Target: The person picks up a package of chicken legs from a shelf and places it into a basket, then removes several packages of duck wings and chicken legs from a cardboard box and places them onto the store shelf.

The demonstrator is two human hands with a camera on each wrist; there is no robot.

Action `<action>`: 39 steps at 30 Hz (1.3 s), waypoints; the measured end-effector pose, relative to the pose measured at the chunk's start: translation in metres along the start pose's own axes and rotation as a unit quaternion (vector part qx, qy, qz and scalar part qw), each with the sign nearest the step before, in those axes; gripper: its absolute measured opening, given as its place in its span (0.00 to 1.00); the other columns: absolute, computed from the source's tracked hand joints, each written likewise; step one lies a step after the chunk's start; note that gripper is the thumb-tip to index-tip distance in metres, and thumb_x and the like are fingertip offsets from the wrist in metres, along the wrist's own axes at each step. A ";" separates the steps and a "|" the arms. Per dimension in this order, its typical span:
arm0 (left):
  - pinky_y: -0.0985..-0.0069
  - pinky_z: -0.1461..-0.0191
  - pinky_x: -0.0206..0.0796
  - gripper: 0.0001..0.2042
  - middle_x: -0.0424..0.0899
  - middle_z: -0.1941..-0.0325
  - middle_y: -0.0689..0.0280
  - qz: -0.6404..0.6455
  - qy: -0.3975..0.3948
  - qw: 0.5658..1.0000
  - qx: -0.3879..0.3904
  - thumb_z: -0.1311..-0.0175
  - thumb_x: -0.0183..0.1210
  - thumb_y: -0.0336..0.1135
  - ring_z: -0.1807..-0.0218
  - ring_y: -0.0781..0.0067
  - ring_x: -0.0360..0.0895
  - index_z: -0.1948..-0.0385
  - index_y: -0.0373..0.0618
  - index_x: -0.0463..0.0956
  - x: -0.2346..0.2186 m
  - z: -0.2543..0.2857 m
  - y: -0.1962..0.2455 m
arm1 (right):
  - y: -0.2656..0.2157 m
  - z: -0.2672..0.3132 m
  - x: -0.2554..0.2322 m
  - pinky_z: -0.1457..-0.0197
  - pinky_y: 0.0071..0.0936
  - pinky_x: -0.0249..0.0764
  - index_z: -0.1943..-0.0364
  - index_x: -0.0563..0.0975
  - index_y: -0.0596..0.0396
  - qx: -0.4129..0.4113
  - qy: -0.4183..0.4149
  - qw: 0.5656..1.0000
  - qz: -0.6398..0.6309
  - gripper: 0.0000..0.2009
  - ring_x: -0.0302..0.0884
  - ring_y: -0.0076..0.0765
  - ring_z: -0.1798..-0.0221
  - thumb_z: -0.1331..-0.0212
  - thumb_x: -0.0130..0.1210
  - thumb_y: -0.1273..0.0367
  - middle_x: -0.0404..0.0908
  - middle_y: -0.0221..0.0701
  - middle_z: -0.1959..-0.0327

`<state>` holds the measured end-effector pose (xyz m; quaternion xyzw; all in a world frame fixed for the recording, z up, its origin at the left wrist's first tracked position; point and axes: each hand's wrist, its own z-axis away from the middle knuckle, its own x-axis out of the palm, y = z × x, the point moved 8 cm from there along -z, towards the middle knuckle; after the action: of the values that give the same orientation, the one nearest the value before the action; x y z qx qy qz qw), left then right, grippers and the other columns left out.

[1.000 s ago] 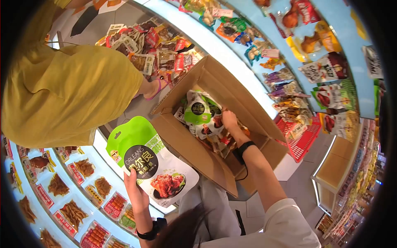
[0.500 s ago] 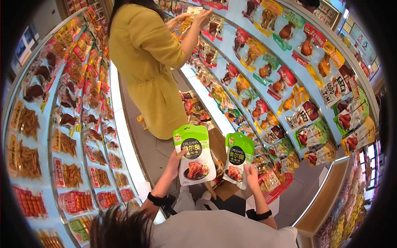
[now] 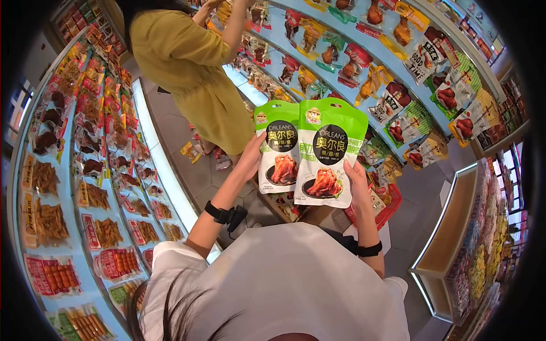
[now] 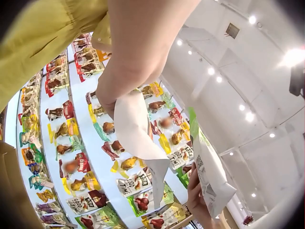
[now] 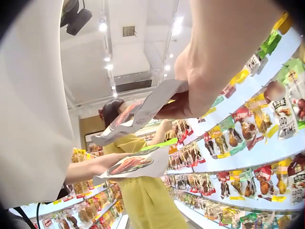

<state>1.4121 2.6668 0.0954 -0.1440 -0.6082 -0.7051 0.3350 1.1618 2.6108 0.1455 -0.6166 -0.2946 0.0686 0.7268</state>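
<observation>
Two green-topped white snack pouches printed "ORLEANS" with a picture of cooked meat are held up side by side in the head view. My left hand [image 3: 250, 158] grips the left pouch [image 3: 281, 149] by its outer edge, thumb on the front. By its lower right edge, my right hand [image 3: 358, 184] holds the right pouch [image 3: 327, 156], which overlaps the other one's inner edge. Both printed fronts face the head camera. In the right wrist view the right hand's pouch [image 5: 143, 112] is tilted, above the left hand's pouch [image 5: 138, 164].
A person in a mustard dress [image 3: 193, 79] stands ahead, handling a packet at the shelves. Packaged meat snacks fill the left shelf [image 3: 102, 187] and right shelf [image 3: 352, 54]. Below the pouches are a cardboard box [image 3: 318, 216], partly hidden, and a red basket [image 3: 389, 207].
My right hand was inside the cardboard box and has come out with a second pouch. The two pouches, apart half a second ago, now overlap and sit higher in view.
</observation>
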 end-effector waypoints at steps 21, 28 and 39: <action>0.75 0.47 0.64 0.17 0.70 0.48 0.65 -0.002 -0.018 0.997 0.068 0.34 0.44 0.37 0.49 0.74 0.70 0.46 0.44 0.58 0.022 0.022 0.016 | 0.012 -0.019 0.022 0.52 0.24 0.71 0.53 0.69 0.61 0.009 -0.036 0.993 -0.108 0.14 0.75 0.26 0.57 0.40 0.47 0.69 0.76 0.33 0.55; 0.76 0.49 0.65 0.19 0.71 0.50 0.61 0.012 -0.014 0.997 0.069 0.37 0.42 0.28 0.51 0.74 0.71 0.43 0.43 0.56 0.041 0.014 -0.022 | 0.063 -0.021 0.021 0.50 0.21 0.66 0.48 0.66 0.58 0.053 -0.008 0.998 -0.043 0.17 0.71 0.23 0.53 0.41 0.48 0.70 0.73 0.29 0.52; 0.78 0.46 0.60 0.21 0.67 0.46 0.63 -0.120 -0.030 0.992 0.015 0.36 0.46 0.34 0.46 0.76 0.66 0.42 0.41 0.57 0.036 0.037 -0.023 | 0.089 -0.014 0.029 0.55 0.22 0.70 0.56 0.72 0.62 0.105 -0.034 0.992 -0.066 0.13 0.75 0.25 0.59 0.42 0.48 0.70 0.78 0.33 0.59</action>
<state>1.3633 2.6921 0.1075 -0.0865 -0.6412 -0.7263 0.2319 1.2157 2.6325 0.0715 -0.5132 -0.3504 0.0726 0.7801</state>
